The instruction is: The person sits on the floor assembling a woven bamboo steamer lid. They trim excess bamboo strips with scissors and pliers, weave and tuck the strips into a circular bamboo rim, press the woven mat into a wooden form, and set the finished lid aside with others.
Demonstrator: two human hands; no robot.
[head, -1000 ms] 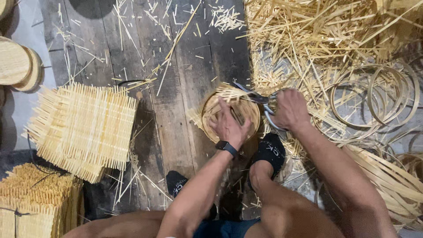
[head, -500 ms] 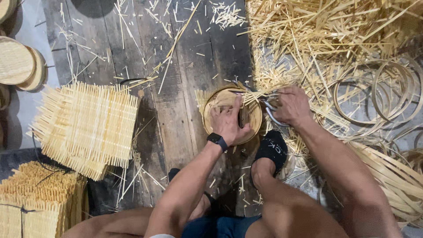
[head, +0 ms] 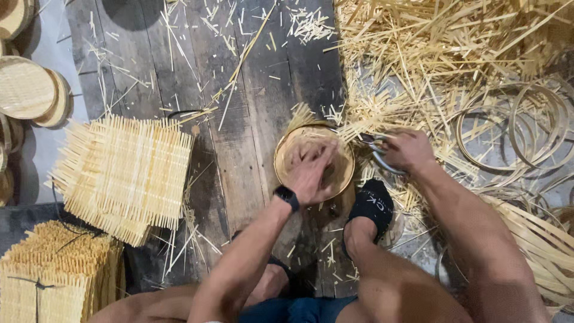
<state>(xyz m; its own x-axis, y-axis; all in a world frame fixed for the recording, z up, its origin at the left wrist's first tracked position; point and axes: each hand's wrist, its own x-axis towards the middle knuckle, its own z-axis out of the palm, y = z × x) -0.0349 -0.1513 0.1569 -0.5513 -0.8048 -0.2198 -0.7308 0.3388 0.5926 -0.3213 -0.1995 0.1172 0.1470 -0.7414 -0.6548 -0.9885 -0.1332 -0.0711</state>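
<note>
The left hand is pressed flat, fingers spread, into a round woven bamboo tray at the centre of the frame. Metal shears are gripped by the right hand just beside the tray's right rim. A black-socked foot is set below the tray on the plank floor. Square woven mats are stacked at left, bamboo hoops at right.

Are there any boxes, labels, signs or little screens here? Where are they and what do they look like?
No boxes or signs.
Smartwatch: on the left wrist, small dark square screen on a black band, showing nothing.
Sock marking: pale printed mark on the black sock, by the round woven basket under the left hand.
Right hand holds metal shears, unlabelled.
</note>
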